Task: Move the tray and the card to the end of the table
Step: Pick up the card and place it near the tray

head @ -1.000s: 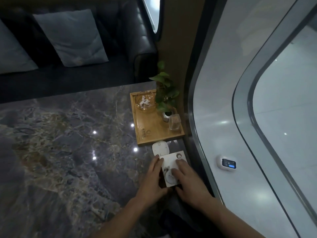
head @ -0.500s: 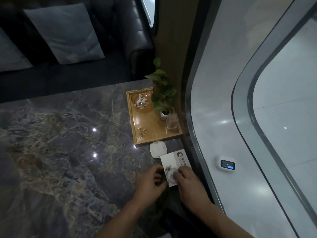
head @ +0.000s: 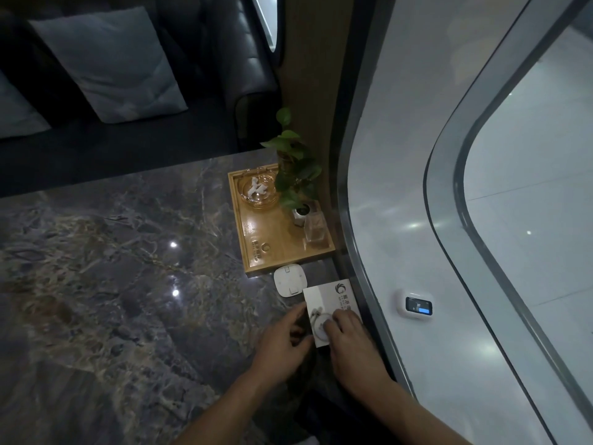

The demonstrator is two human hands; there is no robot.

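A wooden tray (head: 272,242) sits at the far right corner of the dark marble table (head: 112,268), against the wall. It carries a glass ashtray (head: 259,191), a small potted plant (head: 296,178) and a clear square glass (head: 316,231). A white card (head: 324,298) with a logo lies flat on the table nearer to me, beside the wall. My left hand (head: 284,340) pinches the card's left edge. My right hand (head: 351,338) rests on the card's near half, fingers pressing down on it.
A white rounded square device (head: 288,280) lies between tray and card. A curved glossy wall (head: 401,187) with a small lit display (head: 417,306) runs along the table's right side. A dark sofa (head: 128,91) with grey cushions stands beyond the table's far edge.
Both hands have curled in on the card's near half, from flat with spread fingers to a pinching hold. The card has stayed about where it was, and the tray has not moved.
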